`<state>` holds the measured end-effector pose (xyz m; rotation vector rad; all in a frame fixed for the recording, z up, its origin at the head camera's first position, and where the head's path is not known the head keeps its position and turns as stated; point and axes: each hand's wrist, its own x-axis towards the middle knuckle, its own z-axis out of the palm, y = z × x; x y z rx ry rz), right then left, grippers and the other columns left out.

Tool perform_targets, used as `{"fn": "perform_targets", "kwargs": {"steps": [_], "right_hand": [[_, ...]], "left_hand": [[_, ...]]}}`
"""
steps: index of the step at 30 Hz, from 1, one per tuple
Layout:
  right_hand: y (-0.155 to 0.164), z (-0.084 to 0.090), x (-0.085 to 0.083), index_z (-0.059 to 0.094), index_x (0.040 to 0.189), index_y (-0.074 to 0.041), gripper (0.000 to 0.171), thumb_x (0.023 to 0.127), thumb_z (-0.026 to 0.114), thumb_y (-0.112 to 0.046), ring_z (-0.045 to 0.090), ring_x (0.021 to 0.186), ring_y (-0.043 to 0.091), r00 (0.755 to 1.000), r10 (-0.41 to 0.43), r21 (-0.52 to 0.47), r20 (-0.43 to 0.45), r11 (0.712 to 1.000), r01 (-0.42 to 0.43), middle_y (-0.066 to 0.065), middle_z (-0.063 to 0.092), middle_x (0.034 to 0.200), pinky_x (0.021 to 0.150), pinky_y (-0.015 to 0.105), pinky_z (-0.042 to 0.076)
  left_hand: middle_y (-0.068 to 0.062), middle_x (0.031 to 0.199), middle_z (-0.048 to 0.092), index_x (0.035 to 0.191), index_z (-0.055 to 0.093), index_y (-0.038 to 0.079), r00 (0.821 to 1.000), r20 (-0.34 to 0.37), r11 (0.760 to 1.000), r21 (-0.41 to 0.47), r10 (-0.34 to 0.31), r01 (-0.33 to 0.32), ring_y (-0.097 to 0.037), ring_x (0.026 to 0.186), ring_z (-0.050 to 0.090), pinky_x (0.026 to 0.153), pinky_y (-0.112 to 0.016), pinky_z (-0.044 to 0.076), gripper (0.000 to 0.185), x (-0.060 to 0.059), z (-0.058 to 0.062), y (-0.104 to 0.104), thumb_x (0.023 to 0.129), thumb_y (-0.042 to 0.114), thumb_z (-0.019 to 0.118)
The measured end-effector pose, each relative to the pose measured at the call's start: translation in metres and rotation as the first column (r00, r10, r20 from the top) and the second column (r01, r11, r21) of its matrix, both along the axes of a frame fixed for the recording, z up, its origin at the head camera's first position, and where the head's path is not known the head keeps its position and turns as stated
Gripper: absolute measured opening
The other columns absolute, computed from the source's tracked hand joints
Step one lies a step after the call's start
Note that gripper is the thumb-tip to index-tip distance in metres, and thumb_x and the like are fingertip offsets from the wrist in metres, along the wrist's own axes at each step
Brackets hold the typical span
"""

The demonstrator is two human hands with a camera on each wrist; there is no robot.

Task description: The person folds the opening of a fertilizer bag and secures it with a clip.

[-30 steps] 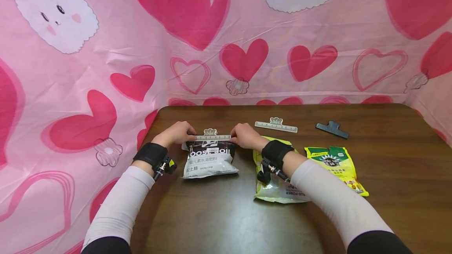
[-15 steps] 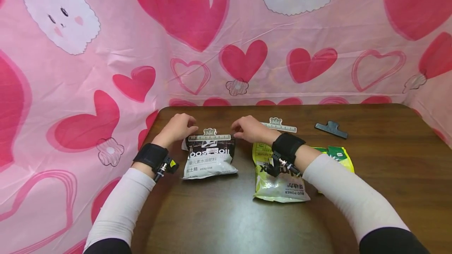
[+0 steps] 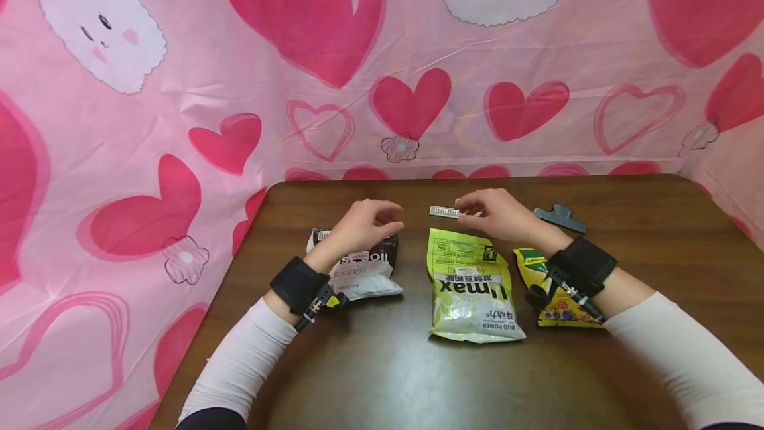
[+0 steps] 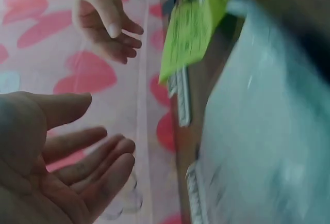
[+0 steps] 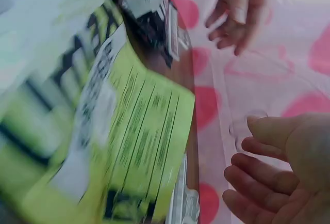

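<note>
From the head camera, I see a wooden table (image 3: 370, 377) with a pink heart-printed cloth (image 3: 358, 115) rising behind its far and left edges. The person's left hand (image 3: 361, 224) hangs in front of the black-and-white fertilizer bag (image 3: 364, 281), which lies by the table's left edge, towards the far left corner. One end of the clip on the bag's mouth (image 3: 324, 235) peeks out beside the forearm. That hand's fingers curve loosely, with a wide gap to the thumb. The right hand (image 3: 498, 214) covers part of the loose piano-key clip (image 3: 444, 212) near the far edge, its fingers bent and its thumb apart. Below that clip, mid-table, lies the Umax bag (image 3: 474, 290); just beside it, towards the right edge, is a smaller yellow-and-green bag (image 3: 558, 314), partly behind the wrist strap (image 3: 581, 264). A dark clip (image 3: 561, 216) sits near the far edge, right of the loose one.

From the left wrist, the left palm shows, fingers relaxed and spread from the thumb, apart from the blurred pale bag. The other hand is visible across the way.

From the right wrist, the Umax bag looms large, and the right hand is apart from it and from the loose piano-key clip, thumb and fingers well separated.
</note>
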<state>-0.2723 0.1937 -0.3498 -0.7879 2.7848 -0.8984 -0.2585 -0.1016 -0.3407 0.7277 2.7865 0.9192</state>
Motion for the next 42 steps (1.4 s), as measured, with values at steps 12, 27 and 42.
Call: {"fn": "perform_targets", "kwargs": {"steps": [12,27,42], "right_hand": [[0.053,-0.020,0.039,0.065,0.124,0.001,0.039,0.093,0.069,-0.022,0.068,0.096,0.026,0.992,-0.111,0.068,0.066,0.992,0.107,0.014,0.072,0.108,0.079,0.040,0.057],[0.052,-0.040,0.044,0.067,0.119,0.001,0.036,0.093,0.069,-0.024,0.068,0.092,0.022,0.982,-0.110,0.104,0.151,0.990,0.095,0.010,0.073,0.101,0.076,0.037,0.056],[0.049,-0.051,0.036,0.070,0.110,-0.002,0.024,0.092,0.070,-0.018,0.062,0.080,0.014,0.984,-0.075,0.104,0.159,0.993,0.059,0.005,0.072,0.091,0.071,0.031,0.052]], "left_hand": [[-0.015,0.117,0.070,0.141,0.049,0.000,0.991,0.136,0.995,-0.093,-0.013,0.026,-0.026,0.107,0.067,0.091,-0.038,0.054,0.055,0.010,-0.031,0.048,0.096,0.029,0.064],[-0.014,0.100,0.074,0.120,0.065,-0.001,0.923,0.380,0.995,0.060,0.054,-0.083,-0.018,0.078,0.069,0.063,-0.022,0.048,0.032,0.007,-0.049,0.071,0.094,0.019,0.065],[-0.014,0.098,0.072,0.110,0.063,-0.001,0.914,0.406,0.984,0.153,0.027,-0.097,-0.012,0.072,0.060,0.060,-0.021,0.046,0.019,0.008,-0.064,0.075,0.094,0.010,0.065]]}}
